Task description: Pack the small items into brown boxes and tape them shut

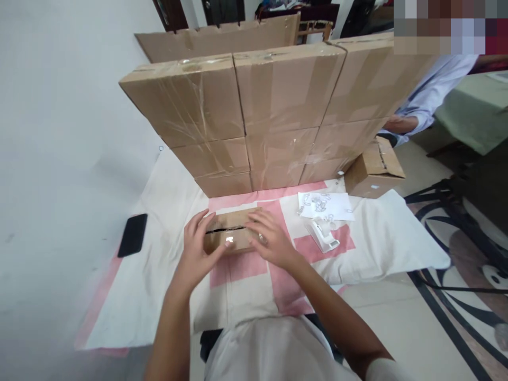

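A small cardboard box (234,219) lies on the cloth-covered table, a dark gap running along the seam on its top. My left hand (198,243) grips its left end, fingers at the far side and thumb on the near side, close to a small white label. On the right end, my right hand (272,238) has its fingers bent over the top, with a shiny bit of clear tape near its thumb. To the right of this hand sits a white tape dispenser (323,235). Just behind the dispenser is a white sheet of paper (327,206) with line drawings and small loose bits on it.
A wall of taped cardboard boxes (286,87) stands behind my hands. Another carton (377,166) is at the table's right end, near a person's sleeve (428,100). A black phone (133,235) lies left on the pink-and-white cloth (166,301), beside the wall.
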Available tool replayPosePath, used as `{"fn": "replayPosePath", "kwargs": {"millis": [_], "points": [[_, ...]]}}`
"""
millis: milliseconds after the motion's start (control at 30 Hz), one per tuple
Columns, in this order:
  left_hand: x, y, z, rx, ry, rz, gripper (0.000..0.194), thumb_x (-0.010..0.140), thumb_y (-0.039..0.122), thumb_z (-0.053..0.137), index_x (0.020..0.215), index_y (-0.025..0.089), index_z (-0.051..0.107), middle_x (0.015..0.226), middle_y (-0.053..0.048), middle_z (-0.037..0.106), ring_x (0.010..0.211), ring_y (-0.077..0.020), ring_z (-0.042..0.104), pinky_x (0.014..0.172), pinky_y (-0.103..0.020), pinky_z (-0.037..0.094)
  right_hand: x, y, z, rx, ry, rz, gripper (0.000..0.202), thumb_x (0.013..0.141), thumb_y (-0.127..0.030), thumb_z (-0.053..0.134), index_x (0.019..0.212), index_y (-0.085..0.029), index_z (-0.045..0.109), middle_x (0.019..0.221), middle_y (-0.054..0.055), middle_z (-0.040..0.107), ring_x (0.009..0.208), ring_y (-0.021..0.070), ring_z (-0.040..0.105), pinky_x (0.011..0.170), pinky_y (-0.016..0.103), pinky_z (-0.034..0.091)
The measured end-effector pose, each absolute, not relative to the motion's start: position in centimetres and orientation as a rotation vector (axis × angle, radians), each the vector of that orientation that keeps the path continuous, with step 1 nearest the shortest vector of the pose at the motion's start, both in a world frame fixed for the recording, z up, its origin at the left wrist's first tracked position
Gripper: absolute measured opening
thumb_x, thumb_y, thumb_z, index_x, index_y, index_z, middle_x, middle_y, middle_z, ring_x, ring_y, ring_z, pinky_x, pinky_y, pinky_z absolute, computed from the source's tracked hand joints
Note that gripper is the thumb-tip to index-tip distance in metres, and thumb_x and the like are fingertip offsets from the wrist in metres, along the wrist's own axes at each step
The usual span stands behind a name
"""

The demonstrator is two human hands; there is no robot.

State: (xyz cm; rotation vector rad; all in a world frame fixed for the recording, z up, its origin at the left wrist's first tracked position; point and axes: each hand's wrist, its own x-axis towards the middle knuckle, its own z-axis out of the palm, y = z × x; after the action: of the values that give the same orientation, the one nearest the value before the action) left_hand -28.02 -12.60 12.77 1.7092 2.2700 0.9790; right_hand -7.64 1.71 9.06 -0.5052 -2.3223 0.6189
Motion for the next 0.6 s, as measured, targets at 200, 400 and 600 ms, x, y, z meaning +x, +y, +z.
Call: {"fn": "replayPosePath", "kwargs": {"millis": [200, 400, 600], "points": [[-17.3, -11.4, 8.1, 1.977, 1.920, 1.495, 0.007, 0.092, 0.024, 0.051, 0.090, 0.027, 0.057, 0.085, -0.006, 0.068, 0.086, -0.0251, 0.065, 0.082, -0.048, 0.053, 2.8, 11.9, 5.8, -1.194, -2.171, 0.368, 0.035, 0.099, -0.022, 0.041, 0.111, -0.017, 0.074, 0.112, 0.015, 0.071, 0.109, 0.0298, 0.061, 0.101, 0.049, 0.047], [-10.7, -3.7, 1.5, 2.106, 1.659, 1.102, 0.021, 0.093, 0.023, 0.047, 0.084, 0.023, 0.066, 0.082, -0.009, 0.073, 0.082, -0.0223, 0.066, 0.077, -0.040, 0.049, 5.5, 18.0, 3.7, -1.193, -2.545, 0.306, 0.033, 0.093, -0.018, 0.055, 0.115, -0.022, 0.079, 0.129, 0.015, 0.064, 0.118, 0.0336, 0.050, 0.098, 0.049, 0.041], [-10.1, -0.4, -1.3, 2.101, 1.691, 0.946, 0.019, 0.094, 0.020, 0.050, 0.097, 0.020, 0.068, 0.091, -0.009, 0.074, 0.086, -0.0222, 0.067, 0.079, -0.037, 0.048, 4.8, 19.8, 3.4, -1.081, -2.799, 0.262, 0.030, 0.089, -0.014, 0.063, 0.112, -0.024, 0.079, 0.131, 0.014, 0.062, 0.119, 0.0321, 0.048, 0.099, 0.047, 0.037]]}}
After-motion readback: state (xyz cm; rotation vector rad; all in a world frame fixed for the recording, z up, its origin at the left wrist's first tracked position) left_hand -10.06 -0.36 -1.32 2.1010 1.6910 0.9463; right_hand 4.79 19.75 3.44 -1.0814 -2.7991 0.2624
